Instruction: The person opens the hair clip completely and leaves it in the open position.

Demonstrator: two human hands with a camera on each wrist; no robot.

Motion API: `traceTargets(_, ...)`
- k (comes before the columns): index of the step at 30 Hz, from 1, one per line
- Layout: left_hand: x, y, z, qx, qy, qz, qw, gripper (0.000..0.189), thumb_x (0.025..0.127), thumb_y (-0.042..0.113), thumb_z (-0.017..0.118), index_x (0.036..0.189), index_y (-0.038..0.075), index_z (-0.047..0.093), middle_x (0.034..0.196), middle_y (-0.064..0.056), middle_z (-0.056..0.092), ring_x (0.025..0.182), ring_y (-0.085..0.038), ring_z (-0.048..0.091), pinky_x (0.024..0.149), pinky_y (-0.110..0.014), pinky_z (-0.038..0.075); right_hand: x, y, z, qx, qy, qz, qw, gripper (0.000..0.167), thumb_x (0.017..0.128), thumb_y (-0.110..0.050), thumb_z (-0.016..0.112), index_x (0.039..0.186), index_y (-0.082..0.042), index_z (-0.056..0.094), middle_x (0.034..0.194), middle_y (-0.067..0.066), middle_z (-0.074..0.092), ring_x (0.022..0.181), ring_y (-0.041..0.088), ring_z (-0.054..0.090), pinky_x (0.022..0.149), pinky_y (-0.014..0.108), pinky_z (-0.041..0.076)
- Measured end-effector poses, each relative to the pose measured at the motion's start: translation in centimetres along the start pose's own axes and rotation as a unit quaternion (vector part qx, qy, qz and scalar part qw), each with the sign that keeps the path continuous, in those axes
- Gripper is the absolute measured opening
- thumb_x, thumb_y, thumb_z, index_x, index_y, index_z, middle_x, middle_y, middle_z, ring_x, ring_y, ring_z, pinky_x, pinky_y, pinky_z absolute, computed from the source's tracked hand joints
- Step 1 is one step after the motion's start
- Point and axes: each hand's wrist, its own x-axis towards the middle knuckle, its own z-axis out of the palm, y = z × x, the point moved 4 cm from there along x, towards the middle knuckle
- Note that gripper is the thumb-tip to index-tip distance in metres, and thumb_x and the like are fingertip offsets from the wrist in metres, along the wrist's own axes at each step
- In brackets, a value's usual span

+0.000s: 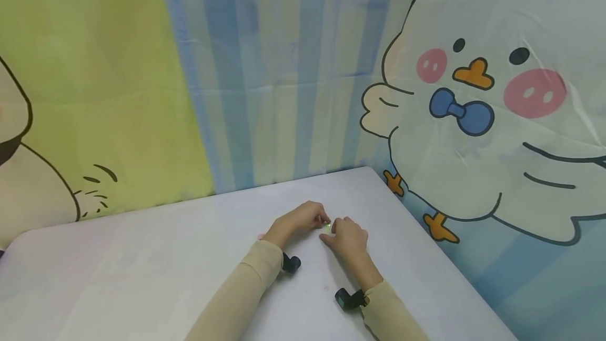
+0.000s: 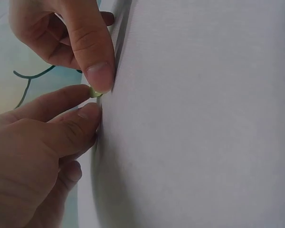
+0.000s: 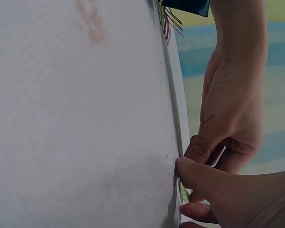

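Between the two hands is a small, shiny yellow-green piece (image 1: 327,227), low over the white table. The left hand (image 1: 303,218) pinches it from the left with its fingertips. From the right, the thumb and fingertips of the right hand (image 1: 349,238) close round it. In the left wrist view, the right thumb covers much of the piece (image 2: 95,92), and the left index fingertip meets its edge. Only a narrow strip of the piece (image 3: 184,194) shows in the right wrist view, behind the right thumb. Its exact kind is hidden by the fingers.
A white cloth covers the table (image 1: 165,257). Beside the left wrist lies a small pinkish thing (image 1: 261,236), partly behind the arm. Black wrist cameras (image 1: 349,299) stick out from both sleeves. Printed curtains (image 1: 284,67) with cartoon figures hang behind and to the right.
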Motion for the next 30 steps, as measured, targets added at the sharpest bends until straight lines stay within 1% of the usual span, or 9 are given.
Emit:
traceTargets(6, -0.2, 0.0, -0.1, 0.013, 0.001, -0.024, 0.9996, 0.021, 0.084, 0.008, 0.071, 0.104, 0.013, 0.073, 0.097, 0.003, 0.068, 0.089, -0.009, 0.061, 0.084, -0.023, 0.047, 0.0, 0.0, -0.1, -0.002, -0.005, -0.007, 1.0000, 0.039, 0.073, -0.052, 0.076, 0.082, -0.016, 0.067, 0.076, 0.000, 0.058, 0.064, 0.016, 0.052, 0.061, 0.041, 0.046)
traceTargets(11, -0.4, 0.0, -0.2, 0.016, 0.004, -0.048, 0.9987, 0.018, 0.084, 0.010, 0.071, 0.102, 0.013, 0.074, 0.095, 0.003, 0.070, 0.088, -0.009, 0.061, 0.085, -0.025, 0.047, 0.0, 0.0, -0.2, 0.001, -0.007, -0.016, 0.9999, 0.035, 0.075, -0.047, 0.076, 0.084, -0.015, 0.068, 0.075, -0.001, 0.059, 0.063, 0.015, 0.051, 0.061, 0.040, 0.046)
traceTargets(16, -1.3, 0.0, -0.4, 0.004, 0.004, -0.081, 0.9967, 0.015, 0.085, 0.014, 0.071, 0.099, 0.013, 0.074, 0.094, 0.003, 0.072, 0.088, -0.009, 0.062, 0.086, -0.026, 0.049, -0.2, 0.0, -0.2, 0.010, -0.002, -0.031, 0.9995, 0.030, 0.076, -0.043, 0.077, 0.084, -0.015, 0.069, 0.076, -0.001, 0.062, 0.063, 0.015, 0.052, 0.061, 0.040, 0.047)
traceTargets(18, -1.7, 0.0, -0.4, -0.001, 0.008, -0.094, 0.9955, 0.011, 0.085, 0.017, 0.071, 0.095, 0.014, 0.074, 0.091, 0.005, 0.071, 0.087, -0.009, 0.062, 0.085, -0.026, 0.049, -0.3, 0.0, -0.1, 0.017, 0.000, -0.038, 0.9991, 0.027, 0.077, -0.040, 0.077, 0.083, -0.015, 0.069, 0.076, -0.001, 0.063, 0.063, 0.015, 0.053, 0.060, 0.040, 0.047)
traceTargets(21, -2.3, 0.2, -0.3, -0.014, 0.017, -0.106, 0.9941, 0.004, 0.085, 0.019, 0.071, 0.086, 0.016, 0.074, 0.083, 0.007, 0.069, 0.081, -0.008, 0.060, 0.079, -0.025, 0.048, -0.5, 0.0, 0.0, 0.032, 0.002, -0.045, 0.9985, 0.020, 0.079, -0.033, 0.076, 0.082, -0.015, 0.068, 0.075, -0.001, 0.064, 0.062, 0.015, 0.054, 0.058, 0.039, 0.046)
traceTargets(23, -2.6, 0.2, -0.3, -0.021, 0.022, -0.110, 0.9935, 0.005, 0.086, 0.020, 0.071, 0.082, 0.018, 0.073, 0.079, 0.009, 0.067, 0.076, -0.007, 0.057, 0.075, -0.024, 0.047, -0.5, 0.1, 0.1, 0.040, 0.002, -0.047, 0.9981, 0.016, 0.081, -0.029, 0.075, 0.081, -0.016, 0.068, 0.075, -0.001, 0.065, 0.063, 0.015, 0.055, 0.057, 0.038, 0.045)
traceTargets(25, -2.8, 0.3, -0.2, -0.027, 0.027, -0.112, 0.9930, 0.007, 0.086, 0.020, 0.070, 0.080, 0.019, 0.072, 0.077, 0.010, 0.066, 0.074, -0.006, 0.056, 0.073, -0.023, 0.046, -0.4, 0.2, 0.2, 0.046, 0.002, -0.049, 0.9977, 0.013, 0.082, -0.027, 0.074, 0.081, -0.016, 0.067, 0.076, -0.002, 0.065, 0.064, 0.015, 0.056, 0.057, 0.036, 0.045)
traceTargets(30, -3.0, 0.6, -0.3, -0.027, 0.043, -0.111, 0.9925, 0.006, 0.087, 0.021, 0.069, 0.084, 0.018, 0.072, 0.079, 0.010, 0.067, 0.075, -0.006, 0.056, 0.075, -0.023, 0.046, 0.0, 0.2, 0.3, 0.065, 0.005, -0.065, 0.9958, 0.010, 0.083, -0.023, 0.073, 0.081, -0.016, 0.067, 0.076, -0.002, 0.065, 0.064, 0.014, 0.056, 0.054, 0.033, 0.044)
